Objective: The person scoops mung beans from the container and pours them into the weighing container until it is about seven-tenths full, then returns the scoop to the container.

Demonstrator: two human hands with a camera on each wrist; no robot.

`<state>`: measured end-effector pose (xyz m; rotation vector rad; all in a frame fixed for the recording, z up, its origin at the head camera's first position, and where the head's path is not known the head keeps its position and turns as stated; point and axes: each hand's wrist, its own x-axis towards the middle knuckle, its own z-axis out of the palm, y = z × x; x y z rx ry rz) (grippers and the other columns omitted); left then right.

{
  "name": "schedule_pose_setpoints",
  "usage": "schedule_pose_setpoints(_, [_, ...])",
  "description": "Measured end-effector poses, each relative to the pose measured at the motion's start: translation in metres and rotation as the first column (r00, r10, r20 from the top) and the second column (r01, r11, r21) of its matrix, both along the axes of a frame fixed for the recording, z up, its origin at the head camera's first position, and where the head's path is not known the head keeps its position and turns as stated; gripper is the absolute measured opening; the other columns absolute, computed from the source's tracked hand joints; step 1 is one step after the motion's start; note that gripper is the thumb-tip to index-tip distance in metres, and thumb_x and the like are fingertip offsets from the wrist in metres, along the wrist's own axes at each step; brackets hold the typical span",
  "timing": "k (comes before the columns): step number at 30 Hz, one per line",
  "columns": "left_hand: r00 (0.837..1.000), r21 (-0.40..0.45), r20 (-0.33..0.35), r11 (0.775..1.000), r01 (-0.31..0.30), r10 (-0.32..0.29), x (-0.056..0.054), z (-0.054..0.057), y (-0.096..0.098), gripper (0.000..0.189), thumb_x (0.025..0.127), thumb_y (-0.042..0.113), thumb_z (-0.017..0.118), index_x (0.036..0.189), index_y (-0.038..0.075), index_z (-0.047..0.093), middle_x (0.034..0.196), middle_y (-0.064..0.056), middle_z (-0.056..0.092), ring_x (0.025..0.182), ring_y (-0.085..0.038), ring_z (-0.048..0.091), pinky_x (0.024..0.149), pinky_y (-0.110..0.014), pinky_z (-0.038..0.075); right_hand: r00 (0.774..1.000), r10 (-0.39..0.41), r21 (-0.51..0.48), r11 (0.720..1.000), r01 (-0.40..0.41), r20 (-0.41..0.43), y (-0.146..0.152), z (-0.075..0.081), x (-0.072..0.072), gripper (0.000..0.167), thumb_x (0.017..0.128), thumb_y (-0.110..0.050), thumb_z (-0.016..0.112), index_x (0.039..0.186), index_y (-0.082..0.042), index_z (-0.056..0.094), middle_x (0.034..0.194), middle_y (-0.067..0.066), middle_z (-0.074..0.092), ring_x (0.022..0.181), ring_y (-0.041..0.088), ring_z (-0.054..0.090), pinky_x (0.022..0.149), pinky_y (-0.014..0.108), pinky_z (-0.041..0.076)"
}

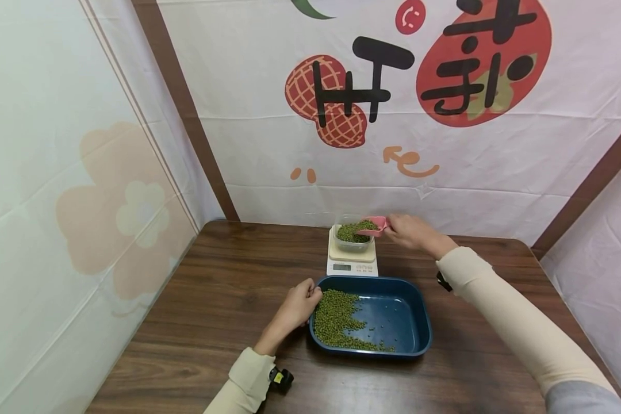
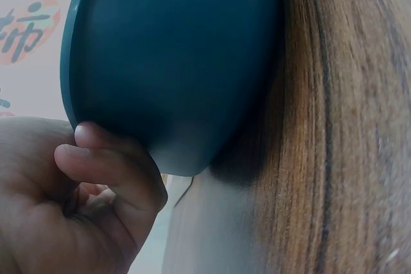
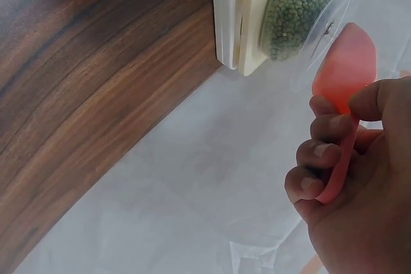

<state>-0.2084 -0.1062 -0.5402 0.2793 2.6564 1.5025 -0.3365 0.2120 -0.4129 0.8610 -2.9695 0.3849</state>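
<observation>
Brown bench [image 1: 227, 299]. Your right hand [image 1: 411, 231] grips pink scoop [image 1: 374, 225], tipping beans into tub [image 1: 353, 237] on scale [image 1: 352, 261], 12 o'clock. Left hand [image 1: 299, 305] holds blue tray [image 1: 419, 322]. Next: pour slowly.

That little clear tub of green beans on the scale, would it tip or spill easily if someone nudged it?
Probably yes. The clear tub looks thin and light, and it sits raised on the scale, so a nudge might slide it. The beans are heaped near its rim; being small and round, they would likely scatter and roll.
</observation>
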Motion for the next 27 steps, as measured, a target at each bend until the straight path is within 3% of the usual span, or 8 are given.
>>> schedule_pose_setpoints(3, [1.000, 0.009, -0.004, 1.000, 0.013, -0.013, 0.007, 0.012, 0.002, 0.030, 0.110, 0.021, 0.048, 0.082, 0.013, 0.040, 0.060, 0.003, 0.039, 0.040, -0.017, 0.047, 0.036, -0.031, 0.043, 1.000, -0.006, 0.024, 1.000, 0.005, 0.008, -0.001, 0.003, 0.001, 0.017, 0.107, -0.017, 0.051, 0.098, -0.004, 0.059, 0.083, 0.007, 0.058, 0.074, 0.023, 0.053, 0.072, 0.042, 0.048])
schedule_pose_setpoints(6, [1.000, 0.028, -0.001, 0.999, 0.016, -0.016, 0.009, 0.015, 0.002, 0.031, 0.110, 0.021, 0.048, 0.082, 0.012, 0.040, 0.061, 0.003, 0.039, 0.040, -0.017, 0.046, 0.036, -0.031, 0.043, 1.000, -0.010, 0.043, 0.999, 0.009, 0.017, -0.002, 0.007, 0.003, 0.017, 0.106, -0.017, 0.051, 0.097, -0.004, 0.058, 0.082, 0.007, 0.057, 0.073, 0.023, 0.052, 0.071, 0.041, 0.047])
schedule_pose_setpoints(10, [0.999, 0.004, -0.038, 1.000, 0.014, -0.014, -0.002, -0.008, -0.001, 0.033, 0.111, 0.031, 0.049, 0.083, 0.016, 0.040, 0.060, 0.005, 0.040, 0.039, -0.014, 0.047, 0.035, -0.031, 0.044, 1.000, -0.014, 0.064, 0.998, 0.013, 0.013, -0.003, 0.011, 0.004, 0.015, 0.104, -0.015, 0.051, 0.096, -0.005, 0.058, 0.080, 0.007, 0.055, 0.070, 0.022, 0.051, 0.068, 0.039, 0.045])
schedule_pose_setpoints(11, [1.000, 0.007, -0.019, 1.000, 0.004, -0.004, -0.002, -0.007, -0.001, 0.034, 0.111, 0.031, 0.051, 0.083, 0.015, 0.041, 0.060, 0.005, 0.040, 0.039, -0.015, 0.048, 0.035, -0.033, 0.045, 1.000, -0.014, 0.068, 0.998, 0.014, 0.010, -0.003, 0.011, 0.004, 0.015, 0.104, -0.015, 0.051, 0.096, -0.005, 0.057, 0.080, 0.007, 0.054, 0.070, 0.022, 0.050, 0.068, 0.038, 0.045])
schedule_pose_setpoints(14, [1.000, -0.018, -0.029, 1.000, 0.000, 0.000, -0.011, -0.024, -0.003, 0.035, 0.111, 0.036, 0.049, 0.083, 0.017, 0.041, 0.060, 0.006, 0.040, 0.038, -0.014, 0.048, 0.034, -0.032, 0.044, 1.000, -0.008, 0.078, 0.997, 0.008, 0.001, -0.004, 0.013, 0.003, 0.015, 0.104, -0.015, 0.051, 0.096, -0.005, 0.057, 0.079, 0.007, 0.054, 0.070, 0.022, 0.050, 0.068, 0.039, 0.045])
schedule_pose_setpoints(17, [1.000, -0.011, -0.016, 1.000, 0.002, -0.003, -0.013, -0.026, -0.003, 0.034, 0.112, 0.035, 0.049, 0.084, 0.016, 0.041, 0.060, 0.005, 0.040, 0.038, -0.016, 0.048, 0.034, -0.034, 0.044, 1.000, 0.001, 0.087, 0.996, 0.000, -0.010, -0.004, 0.015, 0.002, 0.015, 0.104, -0.016, 0.051, 0.095, -0.005, 0.057, 0.079, 0.007, 0.055, 0.071, 0.023, 0.051, 0.069, 0.041, 0.046])
schedule_pose_setpoints(23, [0.999, 0.027, -0.033, 0.999, 0.020, -0.019, 0.002, 0.000, 0.000, 0.032, 0.111, 0.028, 0.049, 0.083, 0.015, 0.041, 0.060, 0.005, 0.039, 0.039, -0.016, 0.046, 0.034, -0.032, 0.042, 1.000, -0.009, 0.106, 0.994, 0.010, -0.005, -0.004, 0.019, 0.002, 0.018, 0.105, -0.019, 0.052, 0.098, -0.004, 0.058, 0.081, 0.008, 0.056, 0.073, 0.023, 0.052, 0.071, 0.042, 0.047])
schedule_pose_setpoints(27, [0.999, 0.025, -0.036, 0.999, 0.028, -0.027, 0.007, 0.009, 0.001, 0.032, 0.111, 0.026, 0.049, 0.082, 0.015, 0.040, 0.061, 0.006, 0.038, 0.040, -0.012, 0.043, 0.036, -0.026, 0.039, 1.000, -0.028, 0.126, 0.992, 0.027, 0.003, -0.005, 0.020, 0.001, 0.019, 0.106, -0.020, 0.052, 0.100, -0.004, 0.059, 0.083, 0.007, 0.057, 0.075, 0.023, 0.052, 0.073, 0.041, 0.046])
